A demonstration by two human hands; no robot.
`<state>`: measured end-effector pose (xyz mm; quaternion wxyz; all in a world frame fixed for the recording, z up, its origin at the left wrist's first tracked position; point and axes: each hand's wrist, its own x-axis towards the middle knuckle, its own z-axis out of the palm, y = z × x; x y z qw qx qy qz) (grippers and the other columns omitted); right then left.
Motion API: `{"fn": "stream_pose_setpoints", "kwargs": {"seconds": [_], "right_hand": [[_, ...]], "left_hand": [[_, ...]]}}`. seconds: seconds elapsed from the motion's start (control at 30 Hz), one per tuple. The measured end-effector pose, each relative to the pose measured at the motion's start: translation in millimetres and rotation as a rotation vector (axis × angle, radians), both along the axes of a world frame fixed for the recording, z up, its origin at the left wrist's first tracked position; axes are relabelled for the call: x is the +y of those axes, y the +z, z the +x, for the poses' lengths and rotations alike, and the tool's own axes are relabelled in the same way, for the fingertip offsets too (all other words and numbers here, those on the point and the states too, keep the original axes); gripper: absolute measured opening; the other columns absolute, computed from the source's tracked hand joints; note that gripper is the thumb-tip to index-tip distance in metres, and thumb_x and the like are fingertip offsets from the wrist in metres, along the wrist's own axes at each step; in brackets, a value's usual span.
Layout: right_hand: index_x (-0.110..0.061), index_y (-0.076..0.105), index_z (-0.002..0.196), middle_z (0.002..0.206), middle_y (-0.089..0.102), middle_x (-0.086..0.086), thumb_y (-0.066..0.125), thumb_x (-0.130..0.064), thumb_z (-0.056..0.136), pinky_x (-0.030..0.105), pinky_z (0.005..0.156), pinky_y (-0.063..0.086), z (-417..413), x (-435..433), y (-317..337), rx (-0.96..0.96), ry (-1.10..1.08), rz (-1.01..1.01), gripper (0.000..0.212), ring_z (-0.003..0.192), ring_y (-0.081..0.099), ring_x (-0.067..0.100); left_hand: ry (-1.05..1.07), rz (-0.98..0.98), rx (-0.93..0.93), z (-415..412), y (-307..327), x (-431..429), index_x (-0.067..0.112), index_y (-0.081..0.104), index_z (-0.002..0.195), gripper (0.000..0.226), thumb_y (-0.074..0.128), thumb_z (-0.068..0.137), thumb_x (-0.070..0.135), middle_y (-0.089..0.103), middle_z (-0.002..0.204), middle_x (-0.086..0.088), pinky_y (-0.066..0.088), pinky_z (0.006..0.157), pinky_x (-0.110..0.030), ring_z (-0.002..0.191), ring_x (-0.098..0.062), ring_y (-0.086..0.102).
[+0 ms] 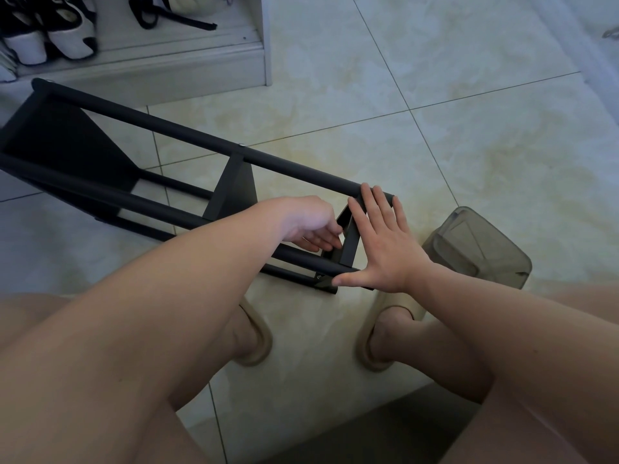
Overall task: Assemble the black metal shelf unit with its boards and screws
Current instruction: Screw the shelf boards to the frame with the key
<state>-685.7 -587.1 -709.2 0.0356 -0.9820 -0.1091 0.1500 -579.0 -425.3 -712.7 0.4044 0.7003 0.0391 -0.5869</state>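
One grey bin [479, 249] stands beside the shelf unit [201, 139]

Glossy pale tiled floor [435, 78], crossed by thin dark grout lines.

A black metal shelf unit [187, 135] lies on its side on the tiles, running from the left edge of the frame diagonally down to the centre. Just right of its near end, right of centre, sits a smoky translucent plastic container [482, 249]. Below the centre two beige slippers [258, 343], worn on feet, rest flat on the floor, apart from each other. At the upper left the base of a white cabinet [201, 75] stands on the tiles, near the unit's far end.
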Motion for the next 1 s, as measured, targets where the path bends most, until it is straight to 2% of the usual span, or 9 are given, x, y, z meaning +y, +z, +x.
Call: {"fn": "stream_pose_setpoints", "kwargs": {"seconds": [0.37, 0.63, 0.83, 1.0], "right_hand": [[-0.011, -0.005, 0.162, 0.166, -0.024, 0.013, 0.022, -0.107, 0.059, 0.048, 0.122, -0.018, 0.0, -0.4, -0.8, -0.004, 0.001, -0.005, 0.143, 0.151, -0.029, 0.026], [-0.013, -0.006, 0.162, 0.166, -0.024, 0.012, 0.023, -0.107, 0.059, 0.049, 0.123, -0.017, -0.1, 0.0, -1.2, -0.007, 0.001, -0.006, 0.142, 0.151, -0.030, 0.026], [-0.013, -0.006, 0.162, 0.166, -0.024, 0.012, 0.022, -0.107, 0.060, 0.048, 0.122, -0.017, -0.1, -0.3, -1.8, -0.010, 0.000, -0.007, 0.142, 0.151, -0.029, 0.026], [-0.013, -0.004, 0.162, 0.167, -0.022, 0.012, 0.022, -0.108, 0.059, 0.049, 0.123, -0.016, -0.2, 0.4, -1.9, -0.008, -0.004, -0.001, 0.142, 0.152, -0.028, 0.026]], "left_hand": [[-0.120, -0.005, -0.012, 5.0, 3.0, 4.1, 0.013, 0.063, 0.103, 0.016, 0.047, 0.103, 0.016, 0.078, 0.083, 0.003, 0.051, 0.081, -0.032, 0.092, -0.012, 0.069], [-0.212, 0.040, -0.158, 8.3, 2.3, 7.2, 0.021, 0.068, 0.097, 0.015, 0.055, 0.100, 0.016, 0.072, 0.103, 0.006, 0.048, 0.078, -0.032, 0.101, -0.010, 0.065], [-0.305, 0.065, -0.210, 10.7, 3.6, 11.1, 0.025, 0.069, 0.091, 0.018, 0.057, 0.099, 0.015, 0.069, 0.106, 0.009, 0.047, 0.077, -0.031, 0.106, -0.010, 0.062], [-0.399, 0.074, -0.230, 12.2, 8.6, 13.7, 0.026, 0.071, 0.090, 0.020, 0.058, 0.099, 0.014, 0.064, 0.101, 0.007, 0.046, 0.080, -0.031, 0.101, -0.010, 0.057]]}}
